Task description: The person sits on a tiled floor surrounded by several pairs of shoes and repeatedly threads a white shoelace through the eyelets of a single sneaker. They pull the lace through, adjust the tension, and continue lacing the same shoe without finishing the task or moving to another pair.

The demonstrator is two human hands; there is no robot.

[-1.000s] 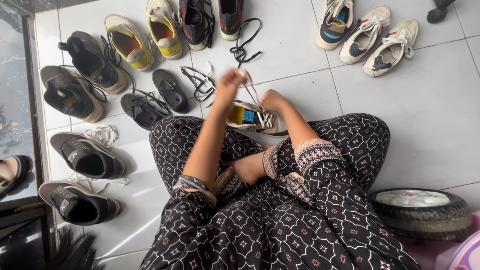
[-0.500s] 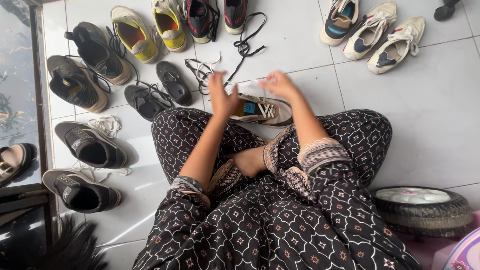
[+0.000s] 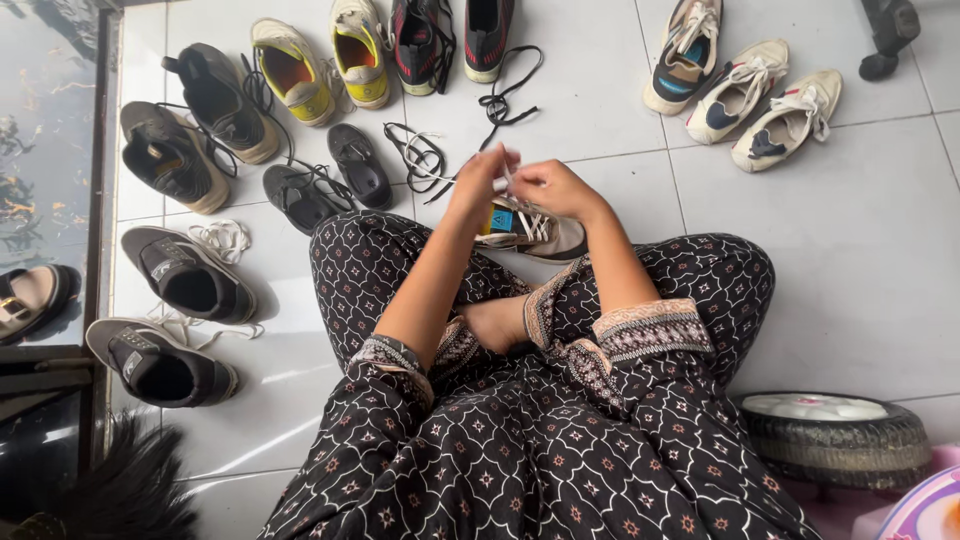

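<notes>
Here left hand (image 3: 480, 187) and right hand (image 3: 553, 188) raised over beige sneaker (image 3: 535, 230); both pinch white lace (image 3: 505, 176); forearms converge.

You see four dark shoes (image 3: 188, 280) at left, two yellow shoes (image 3: 292, 70), two black-red shoes (image 3: 420, 45), three cream sneakers (image 3: 737, 90), two black insoles (image 3: 358, 165), one tyre (image 3: 835, 435), one sneaker (image 3: 535, 228) in your lap.

The sneaker (image 3: 530, 226) in the lap is beige and grey with white laces (image 3: 527, 222) and a yellow and blue tongue label. The person's clothing (image 3: 520, 440) is black with a white lattice pattern and small reddish stars; its cuffs (image 3: 650, 328) carry a cream band. The floor tiles (image 3: 830, 230) are white. Near the tiles' top edge stand yellow sneakers (image 3: 320, 65); black sneakers (image 3: 185, 285) lie along the left edge.
</notes>
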